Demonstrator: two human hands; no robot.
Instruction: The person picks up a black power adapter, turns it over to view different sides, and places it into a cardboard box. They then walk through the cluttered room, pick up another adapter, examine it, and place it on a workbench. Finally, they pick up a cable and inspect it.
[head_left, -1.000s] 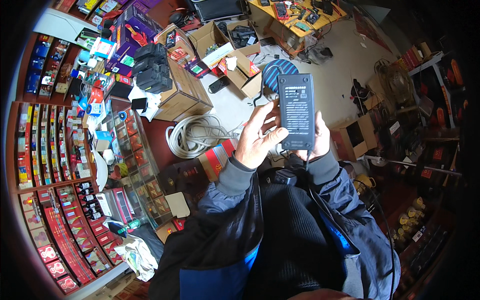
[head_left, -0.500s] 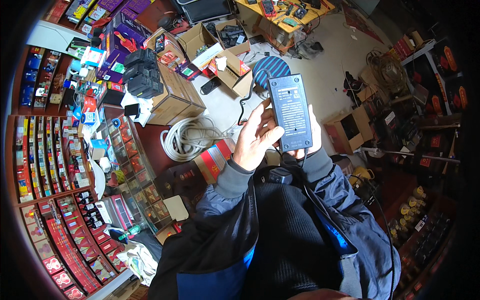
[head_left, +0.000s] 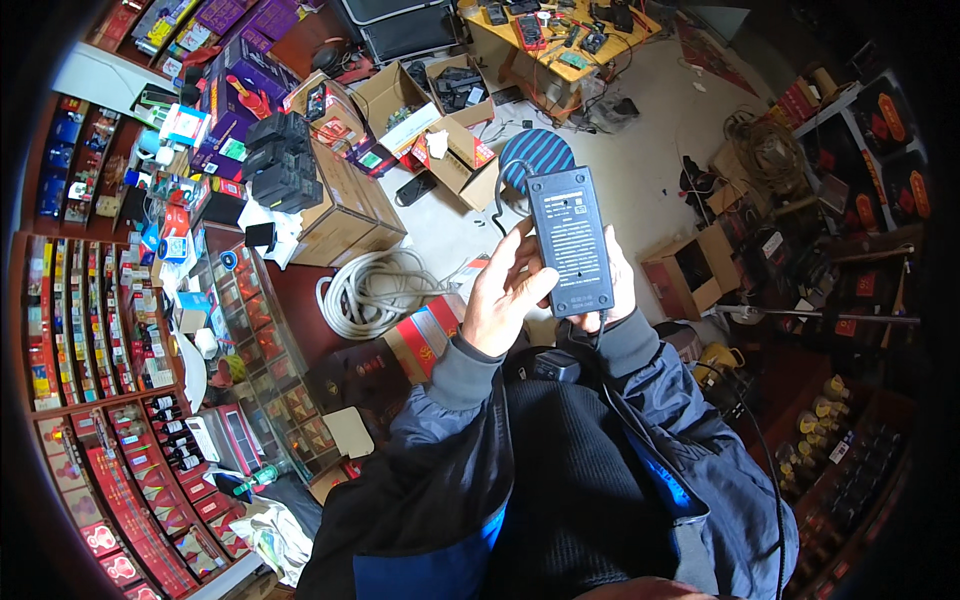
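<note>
A black power adapter (head_left: 573,240), long and flat with a printed label facing up, is held between my two hands in front of my body. My left hand (head_left: 497,303) grips its left edge, thumb on the lower left part of the face. Around its right edge wraps my right hand (head_left: 619,278), with most of those fingers hidden behind the adapter. A black cord (head_left: 497,207) loops off its top left, and another lead runs down from its lower end. Below, close to my chest, is a small black block (head_left: 555,366).
A round blue-striped stool (head_left: 540,152) stands just beyond the adapter. Coiled white cable (head_left: 375,290) lies at left, near a large cardboard box (head_left: 345,205) topped with black battery-like packs. A glass display counter (head_left: 270,350) runs along the left; a wooden table (head_left: 500,55) with tools stands behind.
The adapter and both hands sit slightly lower and farther left in the picture. My grip looks much the same, and the whole view has shifted a little.
</note>
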